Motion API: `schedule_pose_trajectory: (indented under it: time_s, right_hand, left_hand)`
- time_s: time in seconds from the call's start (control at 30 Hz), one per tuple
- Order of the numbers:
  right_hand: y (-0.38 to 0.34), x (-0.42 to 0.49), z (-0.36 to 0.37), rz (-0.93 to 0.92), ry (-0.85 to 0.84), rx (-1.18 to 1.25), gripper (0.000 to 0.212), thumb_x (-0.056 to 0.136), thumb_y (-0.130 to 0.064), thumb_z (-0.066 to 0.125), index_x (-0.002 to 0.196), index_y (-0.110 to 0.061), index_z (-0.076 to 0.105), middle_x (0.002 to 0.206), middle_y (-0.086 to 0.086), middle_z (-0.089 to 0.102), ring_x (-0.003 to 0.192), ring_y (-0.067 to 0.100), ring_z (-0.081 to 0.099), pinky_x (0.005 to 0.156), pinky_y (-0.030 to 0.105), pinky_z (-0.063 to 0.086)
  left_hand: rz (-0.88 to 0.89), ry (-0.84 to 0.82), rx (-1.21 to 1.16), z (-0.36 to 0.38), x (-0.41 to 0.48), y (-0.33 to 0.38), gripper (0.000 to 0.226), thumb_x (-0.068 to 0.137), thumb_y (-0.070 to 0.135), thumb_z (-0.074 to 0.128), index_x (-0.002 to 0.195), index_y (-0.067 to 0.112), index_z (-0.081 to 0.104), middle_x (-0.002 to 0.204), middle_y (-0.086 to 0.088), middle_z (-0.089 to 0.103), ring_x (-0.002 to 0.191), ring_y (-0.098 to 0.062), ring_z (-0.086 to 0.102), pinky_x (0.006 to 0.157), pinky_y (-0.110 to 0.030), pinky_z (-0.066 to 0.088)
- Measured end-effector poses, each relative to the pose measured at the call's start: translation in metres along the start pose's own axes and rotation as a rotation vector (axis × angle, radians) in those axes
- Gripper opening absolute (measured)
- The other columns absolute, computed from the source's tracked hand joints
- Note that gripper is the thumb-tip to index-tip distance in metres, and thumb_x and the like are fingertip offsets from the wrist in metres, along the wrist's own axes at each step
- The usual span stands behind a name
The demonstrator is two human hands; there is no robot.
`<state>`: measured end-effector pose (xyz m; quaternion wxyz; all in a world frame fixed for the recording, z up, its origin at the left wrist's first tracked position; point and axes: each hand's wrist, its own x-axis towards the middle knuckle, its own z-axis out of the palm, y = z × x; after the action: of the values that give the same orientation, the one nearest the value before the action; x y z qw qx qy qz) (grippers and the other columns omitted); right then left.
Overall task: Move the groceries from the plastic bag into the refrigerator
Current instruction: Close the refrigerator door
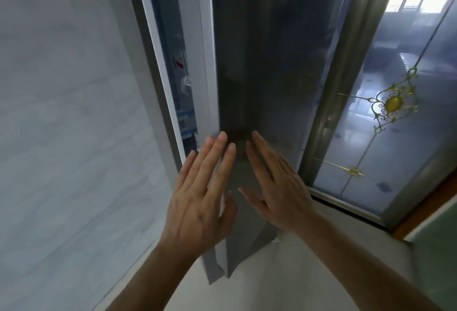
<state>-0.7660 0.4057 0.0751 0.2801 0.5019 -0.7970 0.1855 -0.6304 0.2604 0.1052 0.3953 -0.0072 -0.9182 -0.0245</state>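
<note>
A tall refrigerator with a dark glossy door (267, 63) fills the middle of the head view. The door stands slightly ajar, and a narrow gap on its left side shows the white inner frame (158, 68) and a few packaged items (181, 73) inside. My left hand (202, 197) lies flat with straight fingers against the door's left edge. My right hand (274, 179) lies flat with straight fingers on the door face beside it. Neither hand holds anything. No plastic bag is in view.
A pale marbled wall (61, 125) runs along the left. To the right stands a glass sliding door (390, 117) with a metal frame and gold ornament. Light floor (284, 273) shows below the refrigerator.
</note>
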Motion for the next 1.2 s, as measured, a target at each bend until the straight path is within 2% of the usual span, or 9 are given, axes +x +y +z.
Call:
schedule_pose_trajectory:
  time_s: [0.1, 0.27, 0.43, 0.53, 0.7, 0.97, 1.2]
  right_hand:
    - [0.006, 0.022, 0.012, -0.045, 0.044, 0.013, 0.077, 0.101, -0.052, 0.045, 0.156, -0.005, 0.018, 0.165, 0.016, 0.014, 0.152, 0.024, 0.02, 0.122, 0.039, 0.026]
    - [0.016, 0.039, 0.026, -0.138, 0.06, 0.007, 0.075, 0.1, -0.049, 0.05, 0.155, -0.005, 0.023, 0.164, 0.016, 0.02, 0.151, 0.025, 0.023, 0.117, 0.047, 0.034]
    - [0.027, 0.063, 0.027, -0.193, 0.132, 0.078, 0.067, 0.1, -0.038, 0.055, 0.152, -0.002, 0.032, 0.161, 0.018, 0.026, 0.15, 0.027, 0.026, 0.114, 0.048, 0.037]
    - [0.04, 0.081, 0.032, -0.118, 0.201, 0.08, 0.067, 0.101, -0.039, 0.05, 0.155, -0.008, 0.024, 0.162, 0.016, 0.023, 0.151, 0.029, 0.024, 0.117, 0.051, 0.032]
    - [0.049, 0.103, 0.048, -0.085, 0.124, 0.061, 0.071, 0.103, -0.046, 0.042, 0.158, -0.01, 0.016, 0.167, 0.014, 0.009, 0.154, 0.029, 0.013, 0.118, 0.054, 0.029]
    - [0.057, 0.128, 0.082, -0.075, -0.006, 0.032, 0.077, 0.101, -0.05, 0.039, 0.16, -0.014, 0.005, 0.168, 0.01, -0.003, 0.154, 0.028, 0.005, 0.121, 0.05, 0.025]
    - [0.061, 0.132, 0.1, -0.064, -0.022, -0.001, 0.08, 0.1, -0.05, 0.045, 0.16, -0.013, 0.005, 0.168, 0.01, -0.003, 0.154, 0.029, -0.001, 0.122, 0.05, 0.022]
  left_hand:
    - [-0.02, 0.004, 0.064, 0.008, 0.007, -0.013, 0.087, 0.084, 0.026, 0.068, 0.155, 0.014, 0.018, 0.165, -0.005, 0.012, 0.152, -0.025, 0.011, 0.119, -0.052, 0.025]
    - [-0.084, -0.027, 0.201, 0.018, 0.011, -0.029, 0.093, 0.087, 0.033, 0.064, 0.157, 0.015, 0.006, 0.166, -0.004, 0.004, 0.153, -0.028, 0.009, 0.121, -0.052, 0.02]
    - [-0.194, -0.037, 0.259, 0.021, 0.016, -0.038, 0.087, 0.088, 0.031, 0.064, 0.156, 0.011, 0.015, 0.165, -0.01, 0.008, 0.153, -0.029, 0.008, 0.119, -0.055, 0.022]
    - [-0.264, -0.04, 0.302, 0.021, 0.023, -0.04, 0.083, 0.087, 0.029, 0.066, 0.155, 0.009, 0.021, 0.164, -0.015, 0.011, 0.152, -0.032, 0.008, 0.118, -0.058, 0.024]
    - [-0.284, -0.046, 0.333, 0.03, 0.035, -0.033, 0.081, 0.086, 0.025, 0.064, 0.154, 0.009, 0.023, 0.164, -0.014, 0.012, 0.152, -0.031, 0.009, 0.118, -0.057, 0.024]
    - [-0.484, -0.241, 0.427, 0.064, 0.043, -0.063, 0.09, 0.09, 0.039, 0.058, 0.157, 0.011, 0.005, 0.166, -0.01, -0.002, 0.153, -0.028, -0.001, 0.122, -0.05, 0.019]
    - [-0.506, -0.259, 0.455, 0.075, 0.041, -0.077, 0.098, 0.089, 0.038, 0.059, 0.156, 0.015, -0.009, 0.165, -0.007, -0.004, 0.152, -0.027, -0.001, 0.122, -0.048, 0.016]
